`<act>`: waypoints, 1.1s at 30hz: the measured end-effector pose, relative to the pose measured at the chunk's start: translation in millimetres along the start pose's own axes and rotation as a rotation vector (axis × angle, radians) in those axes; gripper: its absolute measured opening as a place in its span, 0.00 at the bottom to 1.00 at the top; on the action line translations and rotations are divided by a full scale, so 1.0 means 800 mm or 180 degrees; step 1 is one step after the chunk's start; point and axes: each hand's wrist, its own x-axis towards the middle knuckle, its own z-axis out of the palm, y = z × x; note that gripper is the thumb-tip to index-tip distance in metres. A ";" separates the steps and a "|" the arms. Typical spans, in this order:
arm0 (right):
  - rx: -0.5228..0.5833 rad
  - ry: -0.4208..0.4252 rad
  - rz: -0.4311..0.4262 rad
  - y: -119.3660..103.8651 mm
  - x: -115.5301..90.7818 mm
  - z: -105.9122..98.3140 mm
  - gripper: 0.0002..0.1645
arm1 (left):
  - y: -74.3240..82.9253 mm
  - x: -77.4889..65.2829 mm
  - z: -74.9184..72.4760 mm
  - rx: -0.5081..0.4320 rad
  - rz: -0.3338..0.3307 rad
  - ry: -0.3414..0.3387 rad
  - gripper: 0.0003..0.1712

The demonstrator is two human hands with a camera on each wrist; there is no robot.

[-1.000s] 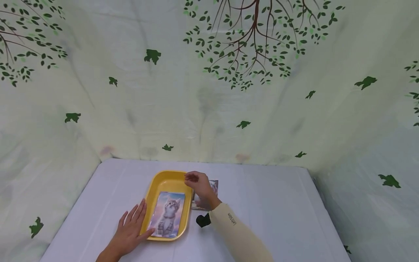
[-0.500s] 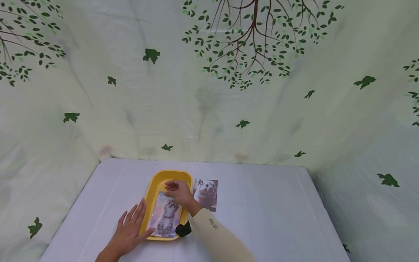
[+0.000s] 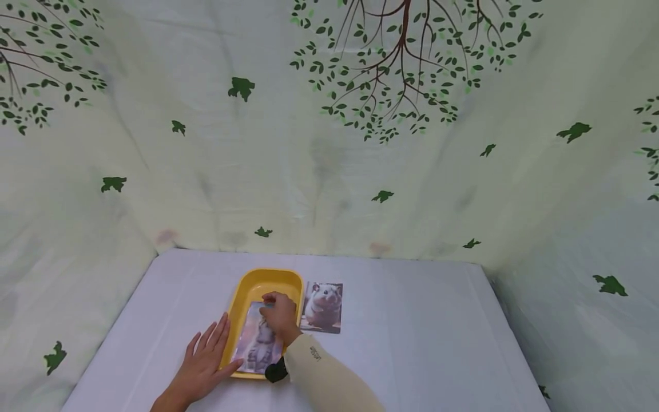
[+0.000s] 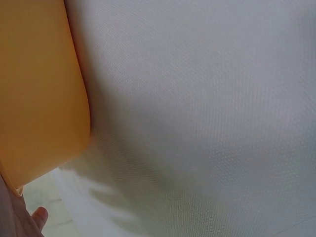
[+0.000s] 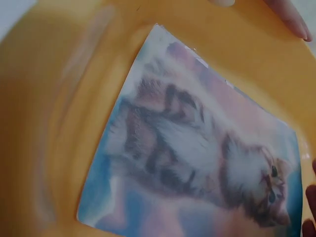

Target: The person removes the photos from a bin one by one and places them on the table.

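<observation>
A yellow tray (image 3: 272,274) stands on the table with a kitten picture card (image 3: 250,337) lying face up inside. My left hand (image 3: 203,360) rests along the tray's left rim, its fingers straight and the thumb over the near left corner. In the right wrist view, the kitten card (image 5: 187,143) shows its striped kitten close up. My right hand (image 3: 280,315) is over the tray at the card's far edge, fingers bent. Fingertips (image 5: 311,195) show just beside that edge; whether they pinch it is unclear.
A hamster picture card (image 3: 322,307) lies on the white-covered table (image 3: 407,332), just right of the tray. Something black (image 3: 276,371) sits at the right wrist, over the tray's near right corner. A leaf-patterned sheet (image 3: 329,171) hangs behind and at both sides.
My right hand has moved left from the tray's far right rim and down to the kitten card's far edge, uncovering the hamster card. The left hand stays in place.
</observation>
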 end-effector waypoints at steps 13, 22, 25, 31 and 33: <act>-0.0711 0.0053 0.0168 0.005 0.002 0.007 0.16 | 0.001 0.000 -0.001 0.0055 -0.0008 0.0008 0.53; -0.0736 0.0048 0.0143 0.005 0.005 0.008 0.16 | 0.001 0.003 -0.002 0.0018 -0.0156 -0.0163 0.54; -0.0704 0.0050 0.0160 0.005 0.004 0.008 0.16 | 0.001 0.003 -0.002 0.0013 -0.0157 -0.0157 0.55; -0.0637 0.0063 0.0045 0.004 0.000 0.006 0.15 | -0.001 0.001 0.000 0.0019 -0.0069 -0.0061 0.54; -0.0562 0.0069 0.0002 0.004 -0.001 0.006 0.15 | -0.002 0.001 0.000 0.0021 -0.0018 -0.0007 0.53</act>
